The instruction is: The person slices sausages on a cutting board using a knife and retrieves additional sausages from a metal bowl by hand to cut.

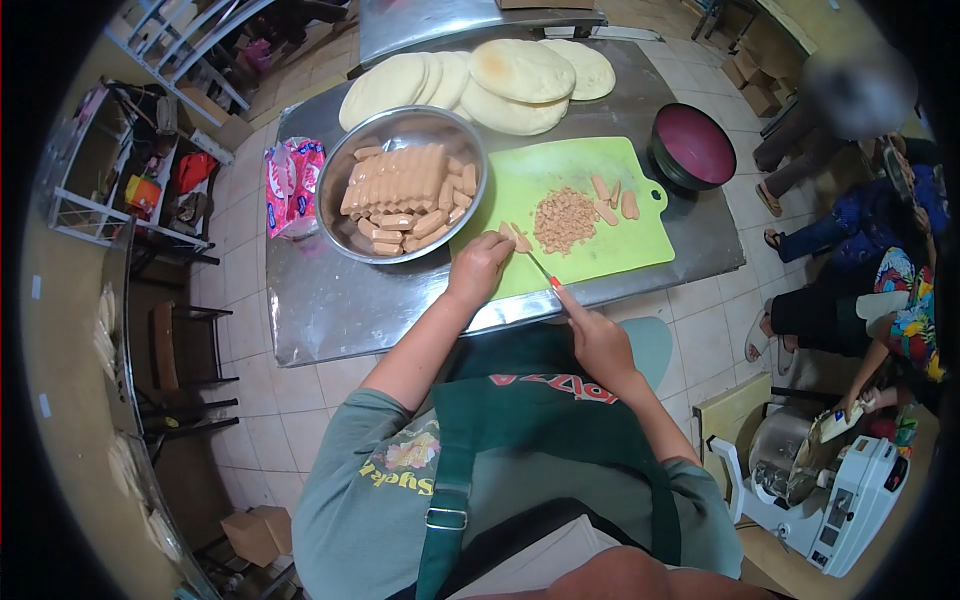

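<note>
Before you, the green board (600, 240) carries chopped sausage (566, 220). Your right hand (603, 345) grips the knife (548, 275), its tip hard to make out; your left hand (482, 262) pinches a sausage piece (512, 235) at the board's left side, fingers partly hiding it.

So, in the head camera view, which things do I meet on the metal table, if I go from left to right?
Pink packet, metal bowl of sausages, green cutting board, dark bowl with purplish inside.
</note>
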Demonstrator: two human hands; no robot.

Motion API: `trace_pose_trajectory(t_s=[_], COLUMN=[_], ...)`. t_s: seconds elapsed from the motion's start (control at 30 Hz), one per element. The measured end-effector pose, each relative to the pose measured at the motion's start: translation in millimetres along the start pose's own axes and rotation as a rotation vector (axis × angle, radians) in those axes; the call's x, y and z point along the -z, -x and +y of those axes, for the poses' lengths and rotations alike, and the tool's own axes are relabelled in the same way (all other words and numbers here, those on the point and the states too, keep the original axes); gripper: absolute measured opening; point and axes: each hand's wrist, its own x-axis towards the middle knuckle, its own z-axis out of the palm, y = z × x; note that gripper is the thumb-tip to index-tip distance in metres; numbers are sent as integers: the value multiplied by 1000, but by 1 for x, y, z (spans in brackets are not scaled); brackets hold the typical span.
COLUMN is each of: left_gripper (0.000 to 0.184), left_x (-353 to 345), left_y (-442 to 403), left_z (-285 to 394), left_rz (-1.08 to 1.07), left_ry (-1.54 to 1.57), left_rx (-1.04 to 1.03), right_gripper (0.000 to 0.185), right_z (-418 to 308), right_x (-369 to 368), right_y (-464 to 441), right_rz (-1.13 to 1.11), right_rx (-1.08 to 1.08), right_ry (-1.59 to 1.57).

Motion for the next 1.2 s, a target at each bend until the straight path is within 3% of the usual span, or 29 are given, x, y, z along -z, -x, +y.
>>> trace_pose_trajectory(t_s=[0.27, 0.43, 0.83, 0.97, 1.03, 1.2], left_gripper=[12, 11, 10, 11, 12, 11], left_x=[-1, -2, -2, 0, 0, 0], left_y=[2, 2, 2, 2, 2, 2], left_z=[-1, -1, 0, 2, 2, 0], left_rz=[-15, 5, 13, 12, 11, -3], left_ry=[-5, -27, 7, 8, 1, 4], left_rx=[3, 19, 3, 8, 3, 12], right_gripper=[51, 49, 51, 52, 54, 54], right_z=[0, -14, -5, -1, 3, 6], right_x=[9, -3, -22, -19, -18, -11], right_y=[-18, -46, -62, -46, -30, 1], right_rz=[62, -61, -80, -124, -2, 16], right_rx=[14, -68, -19, -39, 59, 38], right_ry=[-112, 16, -9, 62, 104, 75])
